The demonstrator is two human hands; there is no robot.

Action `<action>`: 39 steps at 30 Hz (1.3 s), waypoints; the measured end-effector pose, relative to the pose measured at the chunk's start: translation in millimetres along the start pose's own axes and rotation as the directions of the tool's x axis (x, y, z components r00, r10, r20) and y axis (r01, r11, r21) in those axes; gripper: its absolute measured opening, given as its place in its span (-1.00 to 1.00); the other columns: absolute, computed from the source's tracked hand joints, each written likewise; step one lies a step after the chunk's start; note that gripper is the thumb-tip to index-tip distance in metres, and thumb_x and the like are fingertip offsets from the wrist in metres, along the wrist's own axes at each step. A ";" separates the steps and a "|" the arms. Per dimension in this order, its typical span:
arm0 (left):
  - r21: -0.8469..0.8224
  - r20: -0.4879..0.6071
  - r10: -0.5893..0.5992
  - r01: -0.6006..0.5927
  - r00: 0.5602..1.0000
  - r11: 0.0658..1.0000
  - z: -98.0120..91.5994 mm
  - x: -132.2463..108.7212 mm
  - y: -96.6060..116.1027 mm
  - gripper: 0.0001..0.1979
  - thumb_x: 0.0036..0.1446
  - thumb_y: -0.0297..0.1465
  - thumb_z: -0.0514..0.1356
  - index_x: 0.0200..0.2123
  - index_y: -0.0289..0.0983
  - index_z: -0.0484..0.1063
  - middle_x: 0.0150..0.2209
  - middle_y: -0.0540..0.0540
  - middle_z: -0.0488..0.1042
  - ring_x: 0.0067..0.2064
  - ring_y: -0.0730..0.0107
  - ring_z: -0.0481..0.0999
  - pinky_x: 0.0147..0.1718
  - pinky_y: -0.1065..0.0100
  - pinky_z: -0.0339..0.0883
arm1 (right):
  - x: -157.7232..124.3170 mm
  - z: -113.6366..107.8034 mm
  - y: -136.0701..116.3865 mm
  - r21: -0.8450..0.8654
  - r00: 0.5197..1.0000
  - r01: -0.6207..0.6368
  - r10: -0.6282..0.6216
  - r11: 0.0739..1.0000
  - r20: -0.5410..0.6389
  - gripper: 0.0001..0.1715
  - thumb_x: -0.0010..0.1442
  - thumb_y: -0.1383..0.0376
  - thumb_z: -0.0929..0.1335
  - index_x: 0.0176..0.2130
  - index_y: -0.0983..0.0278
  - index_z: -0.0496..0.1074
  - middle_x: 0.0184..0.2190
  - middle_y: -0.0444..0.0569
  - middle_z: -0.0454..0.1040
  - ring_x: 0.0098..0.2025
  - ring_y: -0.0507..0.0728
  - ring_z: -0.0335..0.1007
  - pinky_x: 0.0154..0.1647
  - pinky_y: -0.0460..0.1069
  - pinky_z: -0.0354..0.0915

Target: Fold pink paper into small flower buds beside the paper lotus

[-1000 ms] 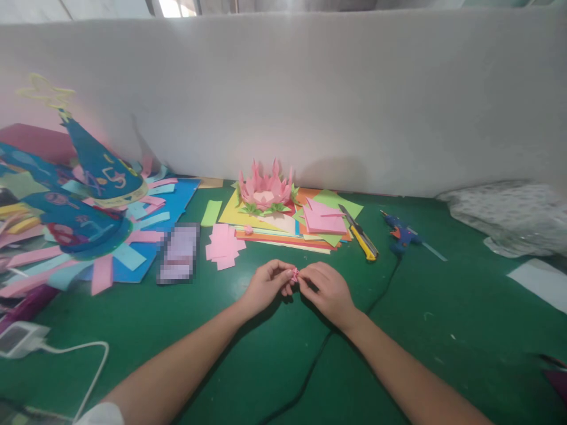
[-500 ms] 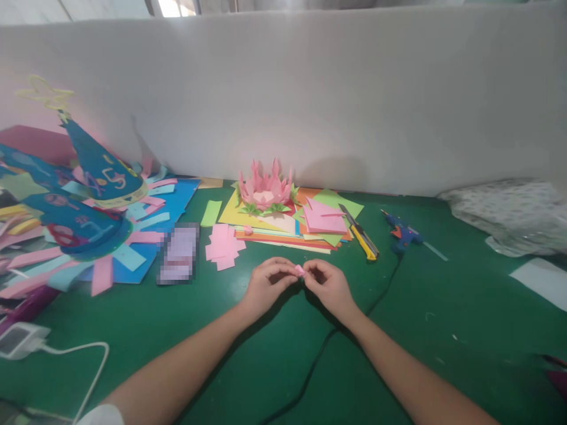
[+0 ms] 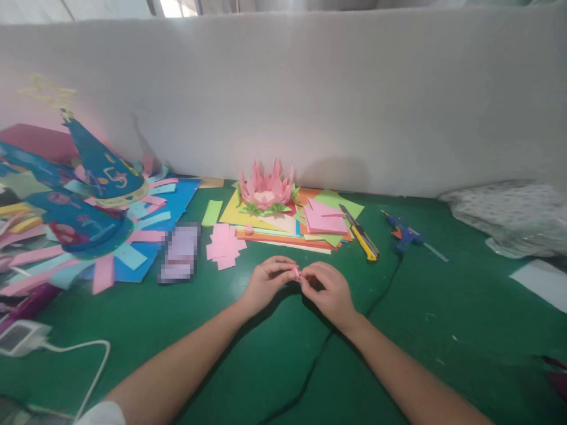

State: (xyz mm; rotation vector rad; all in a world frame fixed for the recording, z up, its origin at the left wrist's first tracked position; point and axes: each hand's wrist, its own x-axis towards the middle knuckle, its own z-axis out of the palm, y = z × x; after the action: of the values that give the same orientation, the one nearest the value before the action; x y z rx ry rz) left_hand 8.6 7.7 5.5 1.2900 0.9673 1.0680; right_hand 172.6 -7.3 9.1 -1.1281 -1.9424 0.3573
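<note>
A small folded piece of pink paper (image 3: 296,273) is pinched between the fingertips of my left hand (image 3: 268,284) and my right hand (image 3: 328,289), above the green table. Both hands are closed on it, and they partly hide its shape. Beyond them stands a pink paper lotus (image 3: 267,188) with green leaves, on a stack of coloured paper (image 3: 283,240). To the left of my hands lie several pink paper slips (image 3: 224,247). A tiny pink folded piece (image 3: 248,229) sits by the front edge of the stack.
A yellow utility knife (image 3: 361,235) and a blue glue gun (image 3: 402,233) lie to the right; the gun's black cord (image 3: 316,363) runs under my right arm. Blue paper hats (image 3: 104,168) crowd the left. A plastic bag (image 3: 509,215) lies far right, before a white partition (image 3: 376,100).
The pink paper has turned between my fingertips and shifted slightly left and down. My right fingers have changed their pinch. The other things have stayed in place.
</note>
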 end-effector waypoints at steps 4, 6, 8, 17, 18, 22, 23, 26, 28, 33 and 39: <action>-0.266 0.021 -0.185 0.184 0.983 0.946 4.1 -1.4 3.6 -0.69 -0.15 -0.31 0.33 -0.28 -0.32 0.49 -0.39 -0.07 0.51 -0.36 0.44 0.47 -0.28 0.33 0.36 | 0.5 -0.4 -0.3 -0.064 0.997 0.075 -0.076 0.995 -0.015 -0.87 0.14 0.38 0.28 -0.44 0.25 0.36 -0.54 -0.11 0.38 -0.45 0.06 0.27 -0.40 -0.05 0.20; -0.316 0.009 -0.192 0.185 0.981 0.930 6.0 -2.1 5.5 -0.67 -0.17 -0.32 0.34 -0.29 -0.32 0.46 -0.46 -0.02 0.50 -0.42 0.49 0.45 -0.34 0.39 0.36 | -0.1 0.1 -0.1 -0.090 0.995 0.103 -0.104 0.991 -0.002 -0.86 0.15 0.38 0.27 -0.44 0.25 0.36 -0.55 -0.10 0.38 -0.44 0.06 0.28 -0.40 -0.04 0.19; -0.298 0.008 -0.185 0.179 0.983 0.938 7.1 -2.5 6.5 -0.71 -0.15 -0.31 0.33 -0.35 -0.35 0.45 -0.53 -0.01 0.48 -0.49 0.54 0.43 -0.42 0.44 0.34 | -1.5 1.0 0.2 -0.103 0.993 0.120 -0.118 0.987 0.024 -0.85 0.16 0.37 0.26 -0.42 0.24 0.37 -0.54 -0.09 0.40 -0.43 0.07 0.28 -0.39 -0.04 0.18; -0.149 0.009 -0.234 0.233 0.972 0.961 6.6 -3.6 2.9 -0.68 -0.05 -0.19 0.24 -0.54 -0.38 0.41 -0.70 0.02 0.37 -0.66 0.60 0.33 -0.64 0.52 0.23 | -3.4 2.2 -7.5 -0.150 0.977 0.209 -0.202 0.966 0.062 -0.81 0.19 0.38 0.24 -0.43 0.26 0.37 -0.53 -0.07 0.40 -0.45 0.06 0.24 -0.41 -0.04 0.17; -0.145 0.008 -0.234 0.233 0.972 0.962 6.9 -3.8 2.4 -0.67 -0.05 -0.19 0.23 -0.55 -0.38 0.41 -0.71 0.03 0.37 -0.67 0.60 0.33 -0.64 0.53 0.22 | -3.3 2.4 -8.5 -0.155 0.976 0.214 -0.208 0.964 0.058 -0.81 0.19 0.38 0.24 -0.43 0.26 0.37 -0.53 -0.07 0.40 -0.45 0.06 0.24 -0.41 -0.04 0.17; -0.157 -0.004 -0.238 0.234 0.971 0.959 8.3 -4.3 1.4 -0.65 -0.06 -0.15 0.22 -0.55 -0.38 0.40 -0.70 0.02 0.37 -0.67 0.59 0.33 -0.64 0.52 0.22 | -3.4 4.0 -9.9 -0.178 0.981 0.193 -0.188 0.965 0.044 -0.80 0.20 0.38 0.23 -0.43 0.27 0.37 -0.54 -0.07 0.39 -0.45 0.06 0.25 -0.41 -0.04 0.17; -0.157 -0.006 -0.242 0.238 0.970 0.958 8.6 -4.3 1.4 -0.64 -0.06 -0.15 0.22 -0.55 -0.38 0.40 -0.70 0.02 0.37 -0.67 0.59 0.33 -0.64 0.52 0.22 | -3.5 4.3 -9.7 -0.186 0.981 0.195 -0.190 0.963 0.043 -0.80 0.20 0.38 0.23 -0.43 0.27 0.37 -0.54 -0.06 0.39 -0.44 0.07 0.25 -0.41 -0.04 0.17; -0.140 0.007 -0.260 0.259 0.965 0.956 8.7 -4.0 1.3 -0.61 -0.05 -0.12 0.20 -0.58 -0.37 0.37 -0.71 0.02 0.37 -0.68 0.60 0.31 -0.65 0.53 0.21 | -3.6 4.7 -9.1 -0.209 0.972 0.233 -0.226 0.950 0.056 -0.79 0.21 0.37 0.22 -0.42 0.27 0.37 -0.53 -0.06 0.38 -0.45 0.07 0.22 -0.40 -0.03 0.16; -0.128 0.029 -0.270 0.271 0.962 0.954 8.4 -3.3 1.0 -0.60 -0.04 -0.10 0.18 -0.59 -0.36 0.34 -0.72 0.03 0.35 -0.69 0.60 0.30 -0.68 0.53 0.18 | -3.3 5.2 -9.0 -0.218 0.966 0.256 -0.245 0.942 0.079 -0.79 0.21 0.37 0.22 -0.42 0.27 0.36 -0.54 -0.06 0.38 -0.44 0.08 0.21 -0.39 -0.03 0.16; -0.091 0.040 -0.262 0.265 0.964 0.960 7.4 -1.0 -0.2 -0.59 -0.04 -0.07 0.16 -0.59 -0.35 0.32 -0.73 0.05 0.31 -0.70 0.62 0.27 -0.69 0.54 0.12 | -0.3 7.0 -11.0 -0.202 0.981 0.195 -0.188 0.960 0.054 -0.78 0.20 0.38 0.23 -0.46 0.27 0.35 -0.55 -0.08 0.37 -0.45 0.07 0.21 -0.39 -0.03 0.14; -0.047 0.069 -0.238 0.241 0.969 0.969 5.2 -0.2 -2.2 -0.52 -0.02 -0.01 0.09 -0.59 -0.34 0.32 -0.73 0.05 0.28 -0.70 0.62 0.23 -0.69 0.52 0.09 | 4.8 6.1 -13.5 -0.172 0.985 0.169 -0.162 0.970 0.057 -0.79 0.19 0.38 0.22 -0.46 0.26 0.35 -0.52 -0.06 0.37 -0.41 0.08 0.23 -0.36 -0.03 0.16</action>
State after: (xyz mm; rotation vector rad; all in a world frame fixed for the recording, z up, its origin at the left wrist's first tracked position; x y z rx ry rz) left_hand 13.8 6.3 3.6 1.1229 1.0110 0.8569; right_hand 158.8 -9.9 16.0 -1.0665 -2.1219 0.1211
